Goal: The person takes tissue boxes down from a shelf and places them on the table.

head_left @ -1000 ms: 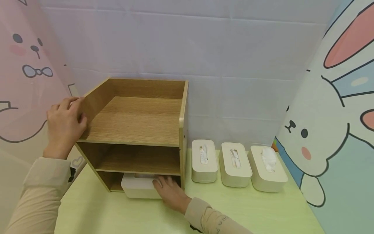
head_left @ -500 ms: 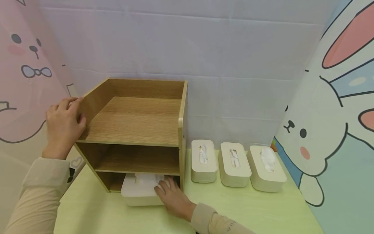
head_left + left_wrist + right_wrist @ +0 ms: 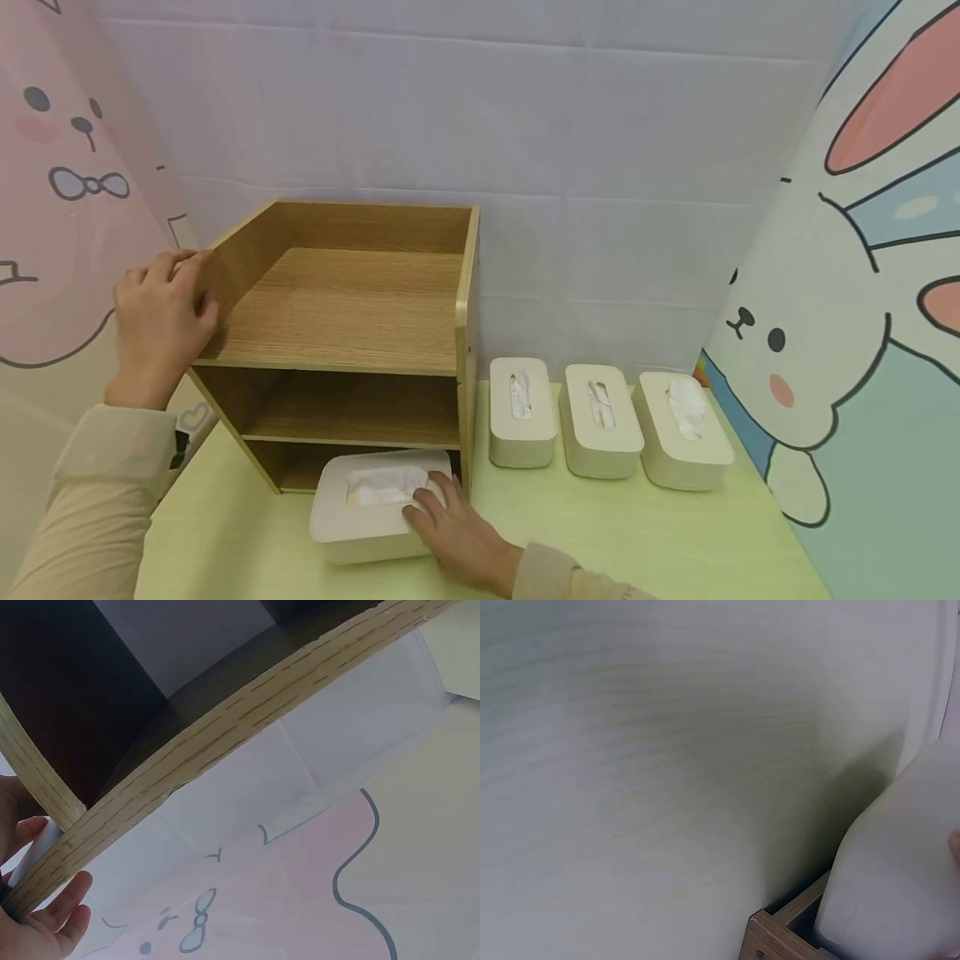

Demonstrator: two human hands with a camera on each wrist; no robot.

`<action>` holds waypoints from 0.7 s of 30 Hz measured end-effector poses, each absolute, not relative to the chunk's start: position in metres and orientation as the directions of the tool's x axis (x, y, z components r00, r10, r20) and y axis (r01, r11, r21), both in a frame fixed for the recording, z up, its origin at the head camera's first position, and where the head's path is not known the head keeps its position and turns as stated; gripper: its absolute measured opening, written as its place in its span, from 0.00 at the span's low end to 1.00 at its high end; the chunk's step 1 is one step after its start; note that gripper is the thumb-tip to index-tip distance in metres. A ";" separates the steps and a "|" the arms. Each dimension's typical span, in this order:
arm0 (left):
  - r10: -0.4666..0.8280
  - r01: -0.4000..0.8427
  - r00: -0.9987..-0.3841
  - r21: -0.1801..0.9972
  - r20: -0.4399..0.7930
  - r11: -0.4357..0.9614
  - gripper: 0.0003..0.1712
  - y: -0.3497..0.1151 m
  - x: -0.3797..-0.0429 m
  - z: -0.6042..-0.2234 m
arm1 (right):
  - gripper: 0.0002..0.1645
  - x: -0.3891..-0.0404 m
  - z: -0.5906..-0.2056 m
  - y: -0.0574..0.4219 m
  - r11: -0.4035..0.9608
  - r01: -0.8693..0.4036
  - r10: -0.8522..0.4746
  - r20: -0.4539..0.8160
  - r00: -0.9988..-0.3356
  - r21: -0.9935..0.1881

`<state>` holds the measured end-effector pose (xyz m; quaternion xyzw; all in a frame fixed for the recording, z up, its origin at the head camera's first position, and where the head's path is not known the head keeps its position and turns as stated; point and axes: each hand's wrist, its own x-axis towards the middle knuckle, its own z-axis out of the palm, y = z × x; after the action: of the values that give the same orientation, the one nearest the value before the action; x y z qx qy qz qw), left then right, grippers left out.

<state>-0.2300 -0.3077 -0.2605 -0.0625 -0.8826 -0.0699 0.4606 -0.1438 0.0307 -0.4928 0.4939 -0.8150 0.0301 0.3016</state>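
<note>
In the head view my left hand [image 3: 163,321] grips the upper left side panel of a wooden desk shelf [image 3: 352,304]; the left wrist view shows its fingers [image 3: 71,900] and thumb on both sides of the panel. My right hand [image 3: 468,533] holds the right end of a white tissue box [image 3: 367,517], fingertips bent over its lid near the slot. This box sits slightly turned in front of the lowest compartment, its back edge at the shelf's opening. White tissue fills the slot. The right wrist view catches the box [image 3: 896,870] with only a bit of finger at the edge.
To the right of the shelf, a row of similar tissue boxes stands on the pale green table [image 3: 600,542]: a left one [image 3: 522,429], a middle one [image 3: 606,442] and a right one [image 3: 690,454]. Cartoon-printed cloth walls surround the table.
My right hand has drawn the tissue box out of the lowest compartment toward me, turning it a little, so its lid and slot now show. My left hand keeps its hold on the panel.
</note>
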 end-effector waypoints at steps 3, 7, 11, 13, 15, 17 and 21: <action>0.046 0.175 -0.567 0.065 0.823 0.982 0.24 -0.308 -0.230 -0.261 | 0.31 -0.140 -0.492 0.035 0.491 -0.823 -0.786 0.551 -0.279 0.284; 0.049 0.176 -0.566 0.063 0.823 0.982 0.24 -0.308 -0.230 -0.261 | 0.29 -0.134 -0.492 0.043 0.477 -0.820 -0.781 0.581 -0.229 0.317; 0.050 0.173 -0.571 0.060 0.819 0.983 0.24 -0.307 -0.230 -0.261 | 0.22 -0.129 -0.495 0.052 0.457 -0.825 -0.787 0.584 -0.200 0.333; 0.051 0.171 -0.575 0.059 0.817 0.984 0.24 -0.307 -0.230 -0.260 | 0.20 -0.126 -0.496 0.058 0.450 -0.823 -0.797 0.573 -0.194 0.347; 0.052 0.169 -0.579 0.058 0.814 0.984 0.25 -0.307 -0.230 -0.260 | 0.26 -0.123 -0.498 0.064 0.439 -0.827 -0.805 0.562 -0.188 0.352; 0.050 0.166 -0.586 0.059 0.809 0.984 0.25 -0.307 -0.230 -0.260 | 0.34 -0.119 -0.499 0.071 0.429 -0.834 -0.808 0.560 -0.184 0.346; 0.050 0.167 -0.587 0.061 0.808 0.984 0.25 -0.307 -0.231 -0.260 | 0.32 -0.114 -0.504 0.082 0.425 -0.838 -0.795 0.585 -0.163 0.343</action>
<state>-0.2307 -0.3075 -0.2597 -0.0610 -0.8883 -0.0651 0.4504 -0.1145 0.0825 -0.5044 0.5355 -0.7621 0.0297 0.3627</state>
